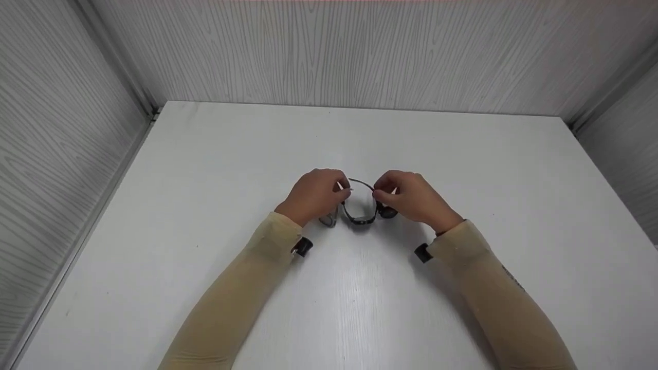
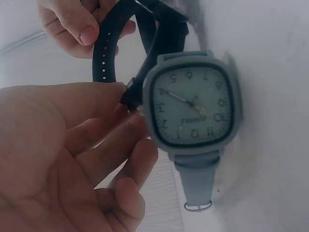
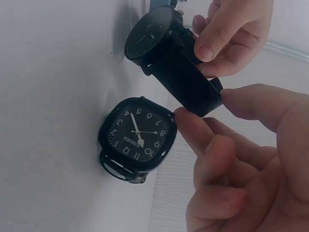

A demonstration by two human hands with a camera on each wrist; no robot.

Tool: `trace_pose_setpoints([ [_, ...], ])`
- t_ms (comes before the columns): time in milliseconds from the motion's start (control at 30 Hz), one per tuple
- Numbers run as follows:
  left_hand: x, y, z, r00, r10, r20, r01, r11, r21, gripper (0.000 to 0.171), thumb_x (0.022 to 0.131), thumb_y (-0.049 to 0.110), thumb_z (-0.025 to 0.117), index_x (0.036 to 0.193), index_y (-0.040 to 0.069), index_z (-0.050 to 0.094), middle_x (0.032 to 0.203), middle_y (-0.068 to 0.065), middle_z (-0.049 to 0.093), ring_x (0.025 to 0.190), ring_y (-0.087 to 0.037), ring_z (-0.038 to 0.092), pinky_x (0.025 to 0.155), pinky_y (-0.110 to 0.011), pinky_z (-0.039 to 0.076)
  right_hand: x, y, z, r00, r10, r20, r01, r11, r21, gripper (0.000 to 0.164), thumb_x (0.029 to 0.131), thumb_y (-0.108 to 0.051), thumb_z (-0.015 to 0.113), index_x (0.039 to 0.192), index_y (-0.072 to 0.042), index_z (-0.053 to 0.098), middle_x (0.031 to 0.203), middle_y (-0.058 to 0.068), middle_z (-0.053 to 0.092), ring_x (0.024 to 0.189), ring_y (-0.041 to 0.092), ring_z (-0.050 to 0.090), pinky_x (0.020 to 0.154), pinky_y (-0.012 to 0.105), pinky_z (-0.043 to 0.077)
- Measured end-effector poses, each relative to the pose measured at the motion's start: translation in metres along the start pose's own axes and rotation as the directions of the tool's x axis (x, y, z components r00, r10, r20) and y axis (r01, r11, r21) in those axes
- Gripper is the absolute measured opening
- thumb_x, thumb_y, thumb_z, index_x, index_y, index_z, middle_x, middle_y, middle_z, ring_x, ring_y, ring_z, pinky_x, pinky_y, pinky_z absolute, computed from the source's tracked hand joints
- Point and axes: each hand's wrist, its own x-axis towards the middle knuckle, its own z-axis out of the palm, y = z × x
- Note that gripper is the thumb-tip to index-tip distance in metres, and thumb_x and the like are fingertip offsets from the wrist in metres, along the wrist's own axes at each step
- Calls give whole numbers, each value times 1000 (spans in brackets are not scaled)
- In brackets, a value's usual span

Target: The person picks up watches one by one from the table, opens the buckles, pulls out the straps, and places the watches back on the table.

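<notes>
A black round-faced wristwatch [image 1: 361,221] stands in the middle with its strap raised into a loop. My left hand [image 1: 318,192] pinches the buckle side of that strap; the buckle is partly hidden by the fingertips. My right hand [image 1: 411,194] pinches the other strap half, the one with a row of holes [image 2: 104,63], between thumb and forefinger. This half curves over toward the left fingers. Close beside my left hand lies a grey square-faced watch [image 2: 193,104] with a grey strap. Under my right hand sits a black square-faced watch [image 3: 137,133] with white numerals.
All three watches are on a white table [image 1: 354,298]. Pale wood-grain panels [image 1: 329,51] border it at the back and both sides. A small black device [image 1: 303,247] is at the left sleeve cuff and another black device [image 1: 423,253] at the right.
</notes>
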Motion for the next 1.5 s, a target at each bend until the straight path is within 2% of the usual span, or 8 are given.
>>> trace_pose_setpoints([
  [367,6,-9,7,998,-54,-39,50,993,-105,22,100,23,66,119,13,68,102,3,77,112,-18,59,96,-35,47,-1,5,-1,1000,2,-1,-2,1000,4,17,101,-25,66,113,-14,72,100,1,74,83,19,65,74,37,50],
  [567,6,-9,7,996,-83,-38,79,991,-107,35,101,26,64,133,13,60,111,0,76,113,-19,60,98,-37,48,-1,3,-4,1000,-10,-3,10,1000,-15,16,101,-24,66,112,-15,72,103,1,74,88,20,64,78,37,50],
  [767,4,-14,5,999,-31,-34,29,998,-61,27,101,22,62,125,12,67,112,-1,74,114,-23,58,96,-38,49,-4,8,-10,998,-11,-61,10,1000,-19,16,102,-26,65,112,-16,72,101,-1,72,75,20,59,67,37,47],
  [900,2,-16,-2,999,-21,-33,19,998,-54,30,98,15,60,126,12,68,113,-1,69,115,-22,55,96,-39,48,-6,10,-16,997,2,-72,-3,1000,-23,16,102,-25,64,112,-15,72,102,0,72,79,21,59,70,37,47],
  [1067,1,-13,-7,999,33,-42,-35,998,-44,36,94,10,59,130,12,67,120,-5,69,114,-24,56,94,-39,50,-6,8,-18,999,18,-51,-21,998,-52,18,102,-27,63,112,-15,72,101,0,71,83,21,59,71,37,47],
  [1300,2,-9,-4,985,168,28,-170,982,88,38,95,10,61,132,13,68,124,-9,66,122,-28,52,99,-40,47,-12,-8,-7,998,-51,42,56,992,-117,18,95,-34,73,100,-17,74,84,0,66,70,18,55,64,35,45],
  [1400,3,-6,-2,985,172,6,-171,979,107,36,97,15,62,132,12,67,120,-9,66,119,-29,52,98,-41,47,-12,-10,-3,995,-60,83,71,989,-128,18,94,-35,75,99,-17,75,81,-1,65,68,16,54,62,34,45],
  [1500,3,-5,-3,987,161,-18,-158,982,101,36,97,16,61,132,10,67,118,-10,66,117,-29,53,96,-42,47,-10,-5,-4,999,-35,8,36,985,-168,21,96,-35,72,100,-15,74,82,0,65,70,18,55,63,35,45],
])
